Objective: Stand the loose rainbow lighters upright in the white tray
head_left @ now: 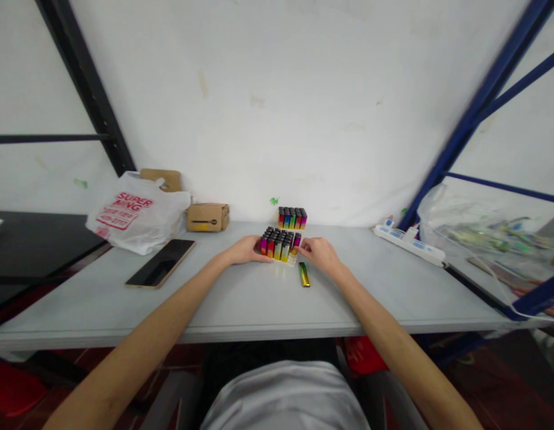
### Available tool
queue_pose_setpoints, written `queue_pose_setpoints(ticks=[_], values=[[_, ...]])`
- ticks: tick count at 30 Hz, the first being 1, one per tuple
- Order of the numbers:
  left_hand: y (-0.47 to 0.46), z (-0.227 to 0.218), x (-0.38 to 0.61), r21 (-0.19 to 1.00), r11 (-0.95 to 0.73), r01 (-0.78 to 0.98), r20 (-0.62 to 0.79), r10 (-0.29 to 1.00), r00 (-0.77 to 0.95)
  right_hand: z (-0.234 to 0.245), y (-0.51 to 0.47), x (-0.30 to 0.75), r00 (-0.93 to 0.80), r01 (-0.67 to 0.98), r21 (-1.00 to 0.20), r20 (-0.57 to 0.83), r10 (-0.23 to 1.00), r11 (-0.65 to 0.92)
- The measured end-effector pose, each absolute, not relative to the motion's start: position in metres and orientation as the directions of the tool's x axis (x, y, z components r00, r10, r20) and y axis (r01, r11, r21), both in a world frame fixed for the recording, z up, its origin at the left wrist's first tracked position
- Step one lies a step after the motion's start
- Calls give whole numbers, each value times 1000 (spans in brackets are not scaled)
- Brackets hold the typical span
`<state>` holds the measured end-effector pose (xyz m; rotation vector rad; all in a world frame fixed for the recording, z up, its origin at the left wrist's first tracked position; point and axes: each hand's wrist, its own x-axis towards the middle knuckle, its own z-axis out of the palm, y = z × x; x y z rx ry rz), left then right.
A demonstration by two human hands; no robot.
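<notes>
In front of me on the table stands a white tray (291, 261) packed with upright, shiny multicoloured lighters (277, 246) with black tops. A few slots at its near right corner hold no lighter. My left hand (246, 249) grips the tray's left side, thumb along the front edge. At the right side, my right hand (320, 252) has its fingertips closed on a purple-and-orange lighter (296, 241), which stands upright at the tray's edge. A single green-and-gold lighter (304, 275) lies on the tabletop just below my right hand.
Behind the tray, another block of lighters (292, 218) stands by the wall. To the left are a phone (161, 264), a small cardboard box (208, 217) and a white plastic bag (138, 212). A power strip (409, 243) lies at the right, near a blue metal frame (465, 128).
</notes>
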<state>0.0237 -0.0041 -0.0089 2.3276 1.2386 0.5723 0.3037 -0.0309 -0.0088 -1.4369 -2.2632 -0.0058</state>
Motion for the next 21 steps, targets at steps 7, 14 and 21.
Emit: queue_pose_setpoints(ticks=[7,14,21], values=[[-2,-11,23,545,-510,666,159,842,515,-3,-39,317,-408,847,-276,209,889,454],[-1,-14,23,524,-507,685,148,846,512,-8,-35,331,-623,647,-518,63,780,559],[-3,-11,24,531,-502,683,141,847,513,-4,-26,333,-638,626,-365,269,722,689]])
